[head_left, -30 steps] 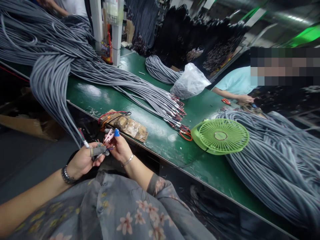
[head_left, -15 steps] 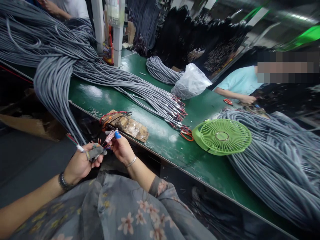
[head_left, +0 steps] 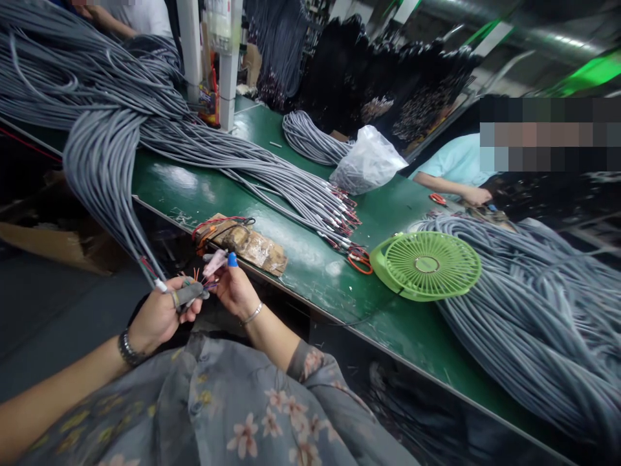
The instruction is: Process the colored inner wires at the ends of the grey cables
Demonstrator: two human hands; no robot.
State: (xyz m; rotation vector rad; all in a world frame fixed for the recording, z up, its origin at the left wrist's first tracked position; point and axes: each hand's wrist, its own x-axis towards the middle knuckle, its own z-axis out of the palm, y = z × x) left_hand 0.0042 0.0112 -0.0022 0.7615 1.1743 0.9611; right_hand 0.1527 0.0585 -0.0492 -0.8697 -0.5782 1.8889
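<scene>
Table runs diagonally, upper left to lower right of frame. Long cable bundle on it, upper left to centre; one hank hangs over the near edge at left, lower end at the left hand. Right hand just right of that, lower left of centre. Board at the table's near edge, just above the right hand. Fan right of centre; cable pile beside it, reaching frame's right edge. Bag upper centre, cable coil at its left. Box below table level, left edge. Co-worker upper right, across the table.
</scene>
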